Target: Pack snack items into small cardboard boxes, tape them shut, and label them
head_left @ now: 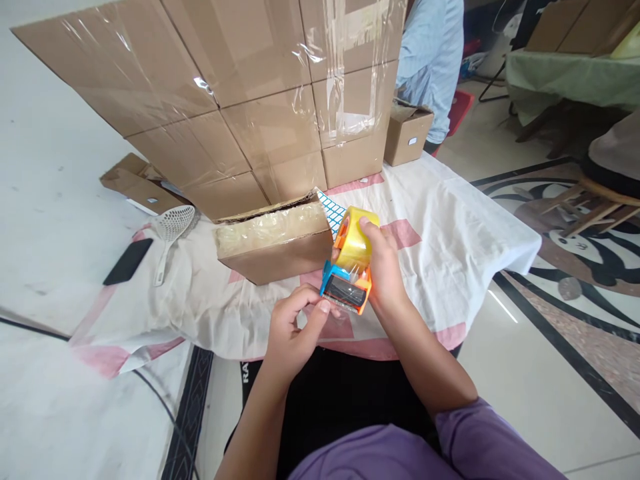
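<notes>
A tape dispenser (345,288) with an orange and blue frame carries a roll of yellowish clear tape (361,241). My right hand (384,257) is closed around its side, with the thumb on the roll. At the dispenser's toothed cutting edge, my left hand (300,323) pinches with thumb and forefinger, apparently on the clear tape's free end. Just beyond the hands stands a cardboard box (280,257), with clear tape over its upper side. A sheet with a blue grid pattern (331,212) lies partly hidden behind the box and the roll.
A tall wall of taped cardboard boxes (270,127) rises behind the small box. On the left lie a slotted skimmer (173,230), a black phone-like slab (129,261) and an opened carton (145,183). A small carton (407,137) stands right, near a person in a blue shirt (433,60).
</notes>
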Demonstrator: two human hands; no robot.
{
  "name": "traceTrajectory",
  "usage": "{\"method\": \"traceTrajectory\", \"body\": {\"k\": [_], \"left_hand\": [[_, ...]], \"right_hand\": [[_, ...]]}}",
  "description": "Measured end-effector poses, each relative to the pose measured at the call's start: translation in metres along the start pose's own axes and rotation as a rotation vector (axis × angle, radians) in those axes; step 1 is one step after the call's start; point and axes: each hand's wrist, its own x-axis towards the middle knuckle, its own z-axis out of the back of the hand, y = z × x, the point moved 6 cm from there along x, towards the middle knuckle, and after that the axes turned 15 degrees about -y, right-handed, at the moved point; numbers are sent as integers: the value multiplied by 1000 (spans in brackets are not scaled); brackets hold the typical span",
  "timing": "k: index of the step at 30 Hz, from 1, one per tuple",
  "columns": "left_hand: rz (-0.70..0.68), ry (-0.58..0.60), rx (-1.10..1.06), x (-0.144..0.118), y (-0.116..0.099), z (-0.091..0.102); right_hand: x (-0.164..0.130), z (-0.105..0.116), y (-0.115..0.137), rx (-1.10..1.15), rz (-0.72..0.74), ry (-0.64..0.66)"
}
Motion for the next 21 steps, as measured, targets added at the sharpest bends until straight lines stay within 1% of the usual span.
{"method": "traceTrajectory", "body": {"k": [8,16,18,21], "left_hand": [[-18,-23,135,5,-1,-3],[-135,-90,336,8,-9,-6],[-130,-85,356,9,-9,-9],[-83,-62,355,9,-7,-16]], "right_hand": [[8,8,-1,2,38,-11],[15,15,-4,47,41,-60],[17,18,-4,54,54,-73],[19,24,-1,65,63,-97]]}}
